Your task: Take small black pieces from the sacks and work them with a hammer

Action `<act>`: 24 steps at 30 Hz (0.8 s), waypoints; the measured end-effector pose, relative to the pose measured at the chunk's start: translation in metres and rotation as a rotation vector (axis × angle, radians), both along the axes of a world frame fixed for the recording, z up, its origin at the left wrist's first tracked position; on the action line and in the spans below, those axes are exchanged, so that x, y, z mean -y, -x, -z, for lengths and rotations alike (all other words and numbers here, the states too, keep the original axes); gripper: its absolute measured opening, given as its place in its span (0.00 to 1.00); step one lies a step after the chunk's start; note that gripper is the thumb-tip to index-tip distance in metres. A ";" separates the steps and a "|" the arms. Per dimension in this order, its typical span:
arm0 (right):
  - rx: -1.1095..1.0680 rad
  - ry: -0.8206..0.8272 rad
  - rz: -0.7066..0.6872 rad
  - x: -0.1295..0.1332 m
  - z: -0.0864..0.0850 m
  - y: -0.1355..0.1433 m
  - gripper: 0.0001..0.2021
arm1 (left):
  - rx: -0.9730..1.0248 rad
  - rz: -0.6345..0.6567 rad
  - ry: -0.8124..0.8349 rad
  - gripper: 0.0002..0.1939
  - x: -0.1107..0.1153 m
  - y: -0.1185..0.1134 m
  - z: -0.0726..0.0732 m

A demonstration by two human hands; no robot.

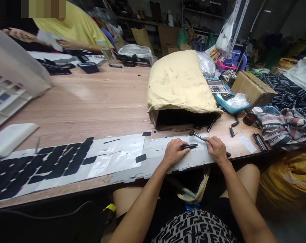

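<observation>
My left hand (173, 152) pinches a short black tube-like part (193, 146) just above the grey board at the table's front edge. In my right hand (217, 149) is a ratchet wrench (199, 136), gripped by its handle, with its round head pointing left and its dark end sticking out below the palm. The wrench head is close above the black part, apart from it. Behind both hands lies a large cream sack (178, 81), its dark mouth facing me and black pieces showing inside.
Left along the front edge is a white sheet (117, 157) with black rounded patches. Loose black parts (231, 132), a blue tray (232, 107) with a calculator (217, 87), and a cardboard box (254, 89) sit right. Across the table a person in a yellow shirt (78, 28) handles something pale.
</observation>
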State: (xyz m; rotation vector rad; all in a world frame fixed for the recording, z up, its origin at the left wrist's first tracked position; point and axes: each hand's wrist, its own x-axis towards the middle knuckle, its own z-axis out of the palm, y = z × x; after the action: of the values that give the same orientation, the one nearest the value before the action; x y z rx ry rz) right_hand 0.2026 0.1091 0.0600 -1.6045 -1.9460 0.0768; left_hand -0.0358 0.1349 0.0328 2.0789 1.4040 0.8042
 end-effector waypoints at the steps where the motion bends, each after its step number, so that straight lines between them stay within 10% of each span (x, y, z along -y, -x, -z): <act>1: -0.053 0.002 -0.027 0.003 -0.004 -0.001 0.13 | 0.002 -0.003 0.005 0.10 0.000 0.000 -0.001; 7: -0.263 0.022 -0.221 0.027 -0.026 -0.002 0.12 | 0.026 -0.019 0.019 0.10 0.000 0.000 0.000; 24: -0.208 0.091 -0.254 0.033 -0.016 0.004 0.11 | -0.013 -0.043 0.043 0.06 0.001 -0.002 -0.004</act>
State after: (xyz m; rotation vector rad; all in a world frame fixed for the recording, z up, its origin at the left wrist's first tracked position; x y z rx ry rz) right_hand 0.1985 0.0765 0.0759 -1.3374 -1.9940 0.4228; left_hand -0.0339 0.1340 0.0369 2.0314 1.4649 0.7724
